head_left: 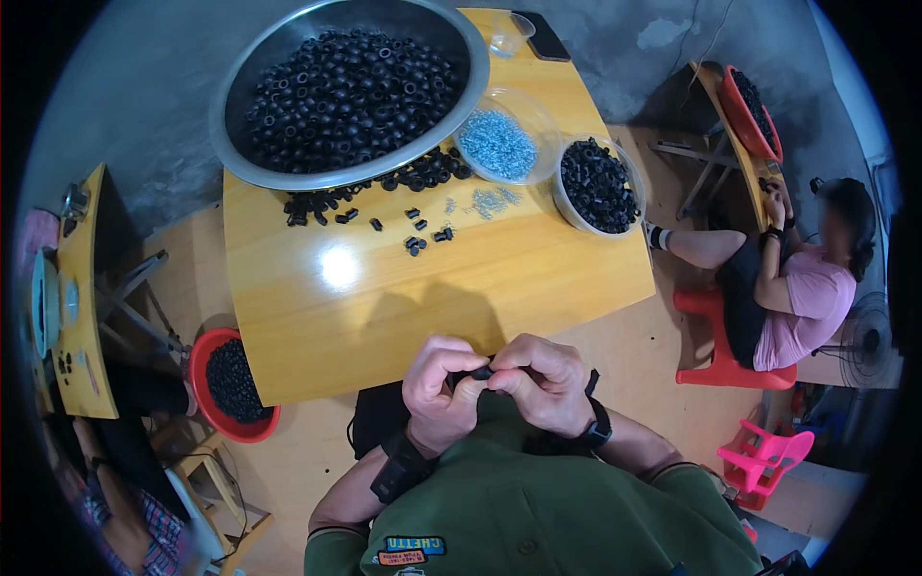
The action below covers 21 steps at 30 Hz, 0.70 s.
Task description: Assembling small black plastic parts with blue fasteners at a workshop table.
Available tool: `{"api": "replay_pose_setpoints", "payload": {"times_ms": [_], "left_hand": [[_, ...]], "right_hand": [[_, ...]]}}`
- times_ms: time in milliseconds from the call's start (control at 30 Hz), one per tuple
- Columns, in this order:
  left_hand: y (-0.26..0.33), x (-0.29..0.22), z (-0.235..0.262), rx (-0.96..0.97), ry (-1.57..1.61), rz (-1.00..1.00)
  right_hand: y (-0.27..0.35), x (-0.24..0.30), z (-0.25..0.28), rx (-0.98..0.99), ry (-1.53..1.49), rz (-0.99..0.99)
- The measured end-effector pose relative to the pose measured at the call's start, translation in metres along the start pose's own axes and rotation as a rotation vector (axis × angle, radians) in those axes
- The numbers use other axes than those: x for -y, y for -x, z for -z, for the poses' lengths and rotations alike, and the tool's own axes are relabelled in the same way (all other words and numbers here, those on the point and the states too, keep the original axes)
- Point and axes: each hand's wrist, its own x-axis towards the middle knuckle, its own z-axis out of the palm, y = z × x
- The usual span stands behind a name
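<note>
My left hand (444,394) and my right hand (547,386) meet just off the table's near edge, in front of my green shirt. Both are closed, with thumbs and forefingers pinching a small black plastic part (481,372) between them. Fingers cover most of it, so its exact shape is hard to tell. Farther up the table lie several loose black parts (415,246) and a thin scatter of small springs (495,202). Behind them stand a clear bowl of bluish springs (497,144) and a clear tub of black cylindrical parts (599,187).
A large metal basin (226,144) heaped with round black parts fills the table's far left. A clear cup (509,36) and a dark phone (543,36) lie at the far edge. On the floor at left is a red basin (204,384). People sit at side tables left and right.
</note>
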Motion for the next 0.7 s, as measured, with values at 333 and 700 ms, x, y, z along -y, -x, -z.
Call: {"api": "replay_pose_setpoints", "payload": {"times_ms": [333, 700], "left_hand": [[0.004, -0.008, 0.001, 0.028, 0.083, -0.02], [0.017, 0.008, -0.009, -0.018, 0.156, 0.125]], "right_hand": [[0.007, 0.003, -0.002, -0.032, -0.151, -0.012], [0.002, -0.001, -0.001, 0.041, -0.483, -0.449]]}}
